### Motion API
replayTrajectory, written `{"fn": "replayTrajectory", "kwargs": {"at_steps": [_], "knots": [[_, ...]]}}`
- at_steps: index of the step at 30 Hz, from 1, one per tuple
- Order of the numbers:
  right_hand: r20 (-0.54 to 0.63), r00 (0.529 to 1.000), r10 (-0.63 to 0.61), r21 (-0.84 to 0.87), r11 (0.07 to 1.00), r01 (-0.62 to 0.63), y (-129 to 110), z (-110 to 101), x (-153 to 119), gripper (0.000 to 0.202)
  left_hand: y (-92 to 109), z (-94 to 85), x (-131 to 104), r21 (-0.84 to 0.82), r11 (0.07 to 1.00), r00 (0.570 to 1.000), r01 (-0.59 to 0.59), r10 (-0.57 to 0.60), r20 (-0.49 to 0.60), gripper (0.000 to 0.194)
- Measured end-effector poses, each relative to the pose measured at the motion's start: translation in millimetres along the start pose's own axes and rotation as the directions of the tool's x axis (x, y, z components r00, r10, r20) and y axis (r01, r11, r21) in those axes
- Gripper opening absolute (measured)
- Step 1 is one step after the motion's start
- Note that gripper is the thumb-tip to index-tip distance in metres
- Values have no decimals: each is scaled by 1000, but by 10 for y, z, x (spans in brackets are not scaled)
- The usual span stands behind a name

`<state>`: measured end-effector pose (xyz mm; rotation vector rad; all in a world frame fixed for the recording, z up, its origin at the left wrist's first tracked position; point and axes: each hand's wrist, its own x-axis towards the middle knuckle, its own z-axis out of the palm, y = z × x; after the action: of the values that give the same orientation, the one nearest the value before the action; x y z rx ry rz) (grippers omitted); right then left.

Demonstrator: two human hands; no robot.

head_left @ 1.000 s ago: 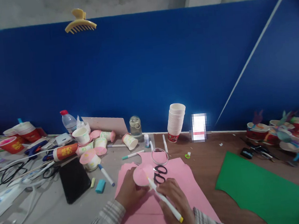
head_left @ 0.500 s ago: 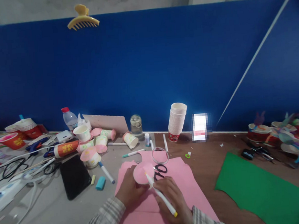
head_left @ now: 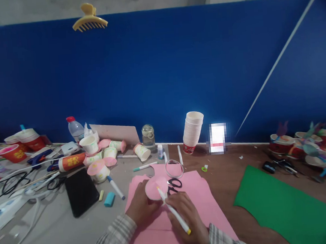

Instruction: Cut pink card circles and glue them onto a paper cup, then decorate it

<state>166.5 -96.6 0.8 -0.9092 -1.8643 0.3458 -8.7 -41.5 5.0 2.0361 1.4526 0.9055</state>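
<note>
My left hand (head_left: 143, 206) is closed around a small cup whose top is covered by a round pink paper disc (head_left: 153, 188); most of the cup is hidden by the disc and fingers. In my right hand (head_left: 189, 217) is a white marker (head_left: 177, 218) with a yellow end, its yellow tip on or just above the disc. Both hands are over large pink paper sheets (head_left: 206, 205). Black-handled scissors (head_left: 175, 184) lie on the sheets just beyond the right hand, beside a roundish clear ring (head_left: 174, 169).
Pink-topped cups (head_left: 97, 170), a black phone (head_left: 81, 192), a blue marker (head_left: 116, 187) and a turquoise block (head_left: 109, 199) lie left. Behind stand a glass jar (head_left: 148, 138) and a cup stack (head_left: 193, 131). Green paper (head_left: 282, 206) lies right.
The marker and my right hand have shifted very slightly left and up over the pink disc. My left hand keeps its hold.
</note>
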Motion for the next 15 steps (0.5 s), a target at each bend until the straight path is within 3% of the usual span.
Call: {"fn": "replayTrajectory", "kwargs": {"at_steps": [15], "knots": [[26, 999, -38, -31, 999, 38, -9, -38, -48, 38, -66, -1, 26, -59, 997, 999, 43, -43, 15, 29]]}}
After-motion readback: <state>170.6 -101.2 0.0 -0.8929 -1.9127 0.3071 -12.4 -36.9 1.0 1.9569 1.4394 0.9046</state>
